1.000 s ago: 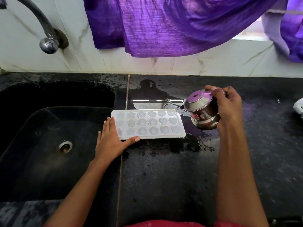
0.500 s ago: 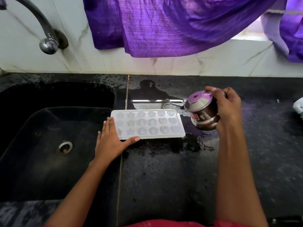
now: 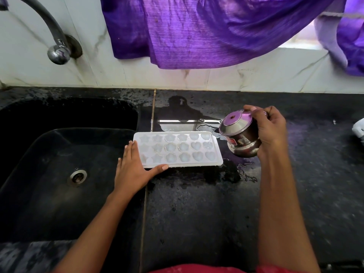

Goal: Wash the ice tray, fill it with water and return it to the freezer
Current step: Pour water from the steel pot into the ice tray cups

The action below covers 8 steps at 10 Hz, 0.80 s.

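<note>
I see the white ice tray lying flat on the wet black bench, just beside the dark sink. Its little cups are shaped like stars, flowers and hearts.

My left hand rests at the left end of the tray. Its fingers are straight and close together, and they touch the tray's short side. The thumb sticks out along the front edge.

My right hand holds a small shiny steel pot just above the bench, at the right end of the tray. Its fingers are curled round the pot. The pot is tipped toward the tray, and a thin line of water runs from it into the cups at the right end.

There is a puddle on the bench near the pot. A tap sticks out of the wall over the sink, and a purple cloth hangs above.
</note>
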Each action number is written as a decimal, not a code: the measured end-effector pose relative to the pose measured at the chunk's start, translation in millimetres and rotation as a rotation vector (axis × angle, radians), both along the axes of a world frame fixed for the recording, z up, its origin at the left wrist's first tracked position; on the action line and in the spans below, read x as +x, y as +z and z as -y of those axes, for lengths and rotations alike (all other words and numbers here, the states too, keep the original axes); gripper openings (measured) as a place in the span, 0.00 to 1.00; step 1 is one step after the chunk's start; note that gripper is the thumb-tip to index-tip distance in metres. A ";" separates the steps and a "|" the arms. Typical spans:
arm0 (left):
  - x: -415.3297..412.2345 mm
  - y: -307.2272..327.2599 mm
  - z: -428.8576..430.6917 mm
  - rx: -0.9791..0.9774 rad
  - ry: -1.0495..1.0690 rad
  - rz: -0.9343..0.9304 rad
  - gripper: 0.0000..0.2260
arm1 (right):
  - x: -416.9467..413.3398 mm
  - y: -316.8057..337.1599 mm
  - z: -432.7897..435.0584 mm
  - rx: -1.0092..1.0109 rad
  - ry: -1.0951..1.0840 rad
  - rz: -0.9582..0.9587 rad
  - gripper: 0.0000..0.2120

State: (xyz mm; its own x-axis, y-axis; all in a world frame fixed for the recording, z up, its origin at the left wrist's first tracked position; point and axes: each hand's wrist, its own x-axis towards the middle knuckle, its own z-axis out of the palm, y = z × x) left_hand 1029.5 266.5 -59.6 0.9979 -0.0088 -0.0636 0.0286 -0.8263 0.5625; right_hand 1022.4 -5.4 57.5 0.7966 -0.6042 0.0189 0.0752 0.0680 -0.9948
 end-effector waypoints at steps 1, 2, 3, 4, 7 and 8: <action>-0.5 -0.3 0.0 -0.003 0.002 0.001 0.58 | 1.1 -0.9 0.3 -0.009 -0.006 -0.002 0.13; -0.9 -0.5 0.1 0.000 0.002 0.004 0.58 | 1.4 -1.9 0.8 -0.009 -0.011 0.001 0.13; -0.6 -0.5 0.7 0.002 0.002 0.005 0.57 | 0.5 -1.4 1.4 -0.011 -0.008 0.011 0.13; -0.2 -0.9 0.7 0.002 0.006 0.004 0.57 | 0.0 -1.3 1.8 -0.009 -0.012 0.019 0.13; -0.5 -1.3 0.5 0.010 0.003 0.006 0.57 | -1.4 -3.0 1.4 0.148 -0.022 0.044 0.15; -0.9 -0.8 0.4 0.015 0.005 0.008 0.57 | 0.1 -4.0 -1.6 0.164 -0.006 0.036 0.14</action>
State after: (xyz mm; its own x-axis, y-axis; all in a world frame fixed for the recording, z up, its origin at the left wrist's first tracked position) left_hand 1028.6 266.1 -60.3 0.9984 -0.0033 -0.0556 0.0279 -0.8343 0.5505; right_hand 1022.5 -3.8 53.5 0.7933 -0.6067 -0.0514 0.1120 0.2285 -0.9671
